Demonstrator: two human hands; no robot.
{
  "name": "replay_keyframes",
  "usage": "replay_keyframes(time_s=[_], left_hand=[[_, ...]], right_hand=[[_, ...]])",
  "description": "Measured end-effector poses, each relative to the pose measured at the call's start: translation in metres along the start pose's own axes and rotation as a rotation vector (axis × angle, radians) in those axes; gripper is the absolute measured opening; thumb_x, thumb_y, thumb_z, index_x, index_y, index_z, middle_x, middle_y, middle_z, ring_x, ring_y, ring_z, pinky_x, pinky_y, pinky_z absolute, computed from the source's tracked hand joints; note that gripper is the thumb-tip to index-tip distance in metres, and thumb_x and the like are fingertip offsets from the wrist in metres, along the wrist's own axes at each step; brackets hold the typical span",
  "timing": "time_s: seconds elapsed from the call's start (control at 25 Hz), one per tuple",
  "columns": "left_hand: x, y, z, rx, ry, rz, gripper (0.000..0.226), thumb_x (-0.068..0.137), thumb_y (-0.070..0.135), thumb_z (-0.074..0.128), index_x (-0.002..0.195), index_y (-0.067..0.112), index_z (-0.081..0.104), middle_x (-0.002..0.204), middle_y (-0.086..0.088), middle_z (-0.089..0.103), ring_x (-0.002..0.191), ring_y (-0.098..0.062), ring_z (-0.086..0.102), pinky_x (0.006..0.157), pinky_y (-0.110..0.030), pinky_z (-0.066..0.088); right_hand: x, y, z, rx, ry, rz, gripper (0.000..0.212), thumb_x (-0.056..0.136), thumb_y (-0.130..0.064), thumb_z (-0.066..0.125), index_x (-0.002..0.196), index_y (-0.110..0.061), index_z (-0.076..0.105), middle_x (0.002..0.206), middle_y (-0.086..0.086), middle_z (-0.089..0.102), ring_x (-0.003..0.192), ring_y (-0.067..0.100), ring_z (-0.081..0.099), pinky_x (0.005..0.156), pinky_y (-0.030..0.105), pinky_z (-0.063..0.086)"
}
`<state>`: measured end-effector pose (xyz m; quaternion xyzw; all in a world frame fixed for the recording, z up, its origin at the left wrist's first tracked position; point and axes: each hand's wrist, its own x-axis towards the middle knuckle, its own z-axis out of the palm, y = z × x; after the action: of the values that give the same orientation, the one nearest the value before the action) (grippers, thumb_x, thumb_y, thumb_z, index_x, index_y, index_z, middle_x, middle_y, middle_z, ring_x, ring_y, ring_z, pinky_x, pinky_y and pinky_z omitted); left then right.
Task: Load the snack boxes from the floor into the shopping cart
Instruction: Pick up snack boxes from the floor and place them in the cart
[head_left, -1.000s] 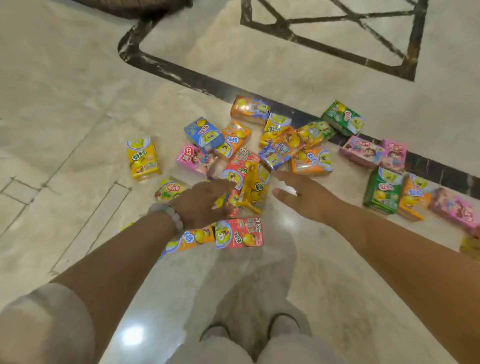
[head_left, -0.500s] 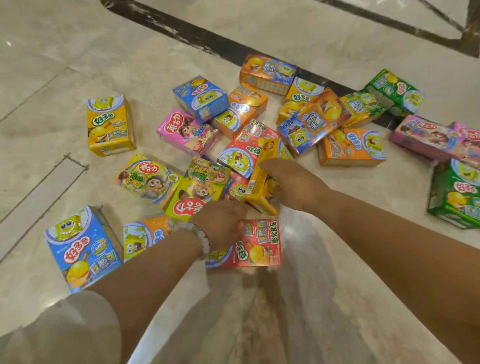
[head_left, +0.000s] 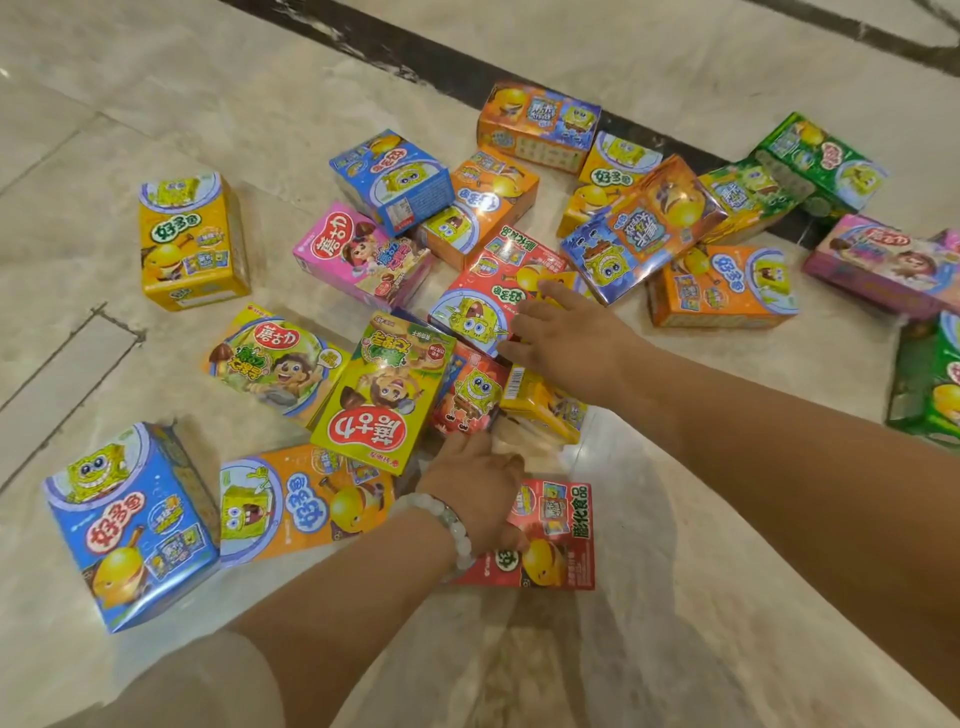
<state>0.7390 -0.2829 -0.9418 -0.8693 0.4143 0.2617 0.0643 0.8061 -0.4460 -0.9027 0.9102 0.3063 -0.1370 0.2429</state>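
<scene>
A glossy cream marble floor (head_left: 727, 597) carries the scattered snack boxes (head_left: 384, 395), with a dark veined inlay band (head_left: 415, 57) running diagonally along the far edge of the pile and thin grout lines crossing the floor well to the left. The left hand (head_left: 475, 491), a pale bead bracelet (head_left: 449, 519) at its wrist, rests low over a red box (head_left: 558, 540), its fingers (head_left: 460, 441) stretched toward a small red box (head_left: 470, 397) just ahead; whether they grip it I cannot tell. The right hand (head_left: 563, 340) lies spread, fingers apart, on a larger red box (head_left: 488, 296), with a yellow box (head_left: 545, 402) just under its palm. Bare floor lies nearer than both hands and beyond the band; boxes crowd left, ahead and right of the fingers.
</scene>
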Motion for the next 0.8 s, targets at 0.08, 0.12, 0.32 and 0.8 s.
replay_keyframes(time_s=[0.08,0.12,0.32,0.8], left_hand=[[0.001,0.002,-0.001,-0.023,-0.02,-0.001,0.072,0.076,0.063,0.058,0.126,0.012,0.045,0.123,-0.006,0.053,0.119,-0.026,0.033,0.097,-0.039,0.026],[0.0,0.002,-0.003,-0.026,-0.033,0.001,0.07,0.074,0.064,0.059,0.121,0.013,0.048,0.12,-0.006,0.053,0.117,-0.026,0.034,0.096,-0.039,0.026],[-0.007,0.0,-0.029,-0.373,0.011,0.006,0.057,0.071,0.049,0.072,0.11,0.02,0.043,0.117,-0.003,0.052,0.104,-0.019,0.047,0.081,-0.027,0.037],[-0.121,-0.068,-0.334,-1.568,0.483,-0.277,0.028,0.066,0.023,0.074,0.09,0.01,0.069,0.077,-0.003,0.074,0.067,-0.018,0.071,0.058,-0.026,0.055]], right_hand=[[-0.004,0.006,0.003,-0.019,0.114,-0.018,0.048,0.04,-0.017,0.092,0.085,-0.019,0.077,0.085,0.012,0.07,0.086,0.033,0.068,0.087,0.052,0.051],[-0.007,0.008,0.008,0.007,0.16,-0.023,0.046,0.031,-0.013,0.093,0.073,-0.016,0.076,0.076,0.014,0.069,0.077,0.034,0.069,0.078,0.054,0.053],[-0.031,0.029,0.003,0.186,0.134,0.07,0.053,0.053,-0.014,0.085,0.101,-0.005,0.066,0.094,0.018,0.066,0.086,0.036,0.066,0.079,0.041,0.053],[-0.156,0.192,-0.192,1.436,0.283,0.782,0.06,0.066,-0.045,0.08,0.114,-0.018,0.057,0.105,0.001,0.068,0.095,0.019,0.064,0.083,0.031,0.049]])
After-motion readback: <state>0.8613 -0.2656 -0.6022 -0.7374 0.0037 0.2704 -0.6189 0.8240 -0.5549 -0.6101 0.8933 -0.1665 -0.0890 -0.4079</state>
